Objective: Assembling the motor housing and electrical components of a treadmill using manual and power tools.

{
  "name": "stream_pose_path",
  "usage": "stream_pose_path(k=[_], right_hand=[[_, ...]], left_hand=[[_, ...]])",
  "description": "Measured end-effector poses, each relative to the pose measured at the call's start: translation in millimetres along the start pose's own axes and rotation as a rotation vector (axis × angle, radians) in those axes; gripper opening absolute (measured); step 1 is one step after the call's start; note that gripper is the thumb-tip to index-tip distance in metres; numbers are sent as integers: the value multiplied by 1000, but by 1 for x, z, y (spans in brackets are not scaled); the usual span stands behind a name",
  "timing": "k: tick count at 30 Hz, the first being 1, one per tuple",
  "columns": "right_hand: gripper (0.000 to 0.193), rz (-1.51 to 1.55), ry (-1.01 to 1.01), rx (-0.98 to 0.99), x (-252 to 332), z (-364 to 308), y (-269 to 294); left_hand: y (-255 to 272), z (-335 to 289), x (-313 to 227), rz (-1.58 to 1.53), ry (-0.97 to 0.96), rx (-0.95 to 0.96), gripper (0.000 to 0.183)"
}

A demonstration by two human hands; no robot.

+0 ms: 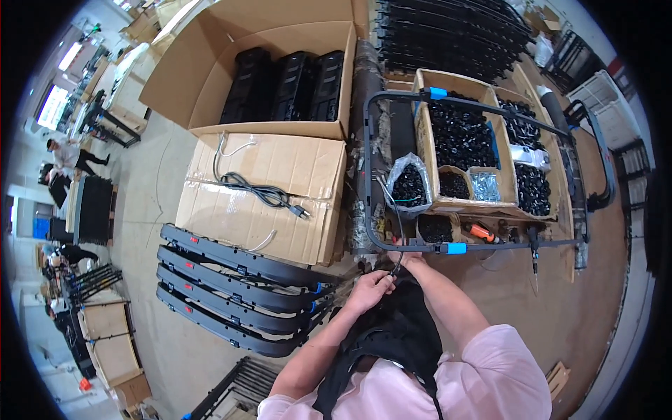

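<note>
Near the lower bar of a black tubular frame [413,246], my left hand [372,291] is closed, pinching a black cable [400,227]. Just above and right of it, my right hand [409,260] is closed around the same cable close to the bar, its fingertips partly hidden. From my hands the cable runs up past the bar, ending in loose thin wires inside the frame, one of them green. Two blue pieces, an upper blue wrap [438,93] and a lower blue wrap [456,248], sit on the frame.
Under the frame stand a divided box [425,140] of small black parts, a plastic bag [409,183] of parts and an orange-handled tool [483,232]. Left, a power cord [255,187] lies on a carton [192,199], beside several curved black bars [238,294]. Other people are far left.
</note>
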State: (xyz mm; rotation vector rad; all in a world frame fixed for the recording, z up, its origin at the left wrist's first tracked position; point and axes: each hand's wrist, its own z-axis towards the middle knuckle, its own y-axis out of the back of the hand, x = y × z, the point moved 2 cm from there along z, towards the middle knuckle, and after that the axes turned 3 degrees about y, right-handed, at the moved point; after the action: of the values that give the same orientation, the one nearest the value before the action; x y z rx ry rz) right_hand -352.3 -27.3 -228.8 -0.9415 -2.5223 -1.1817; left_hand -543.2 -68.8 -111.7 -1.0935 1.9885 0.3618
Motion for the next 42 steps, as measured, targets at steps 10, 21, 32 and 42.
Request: stream_pose_path(k=[10,21,32,42], right_hand=[[41,197,-191,-90,-7,-216,21],[65,185,-8,-195,0,-239,25],[76,128,48,-53,-3,-245,45],[99,48,165,-12,-8,-267,76]], left_hand=[[-26,9,14,-214,2,73,30],[-42,12,13,-136,-35,19,30],[-64,0,-9,48,39,-210,28],[-74,1,-9,-2,-87,-264,29]])
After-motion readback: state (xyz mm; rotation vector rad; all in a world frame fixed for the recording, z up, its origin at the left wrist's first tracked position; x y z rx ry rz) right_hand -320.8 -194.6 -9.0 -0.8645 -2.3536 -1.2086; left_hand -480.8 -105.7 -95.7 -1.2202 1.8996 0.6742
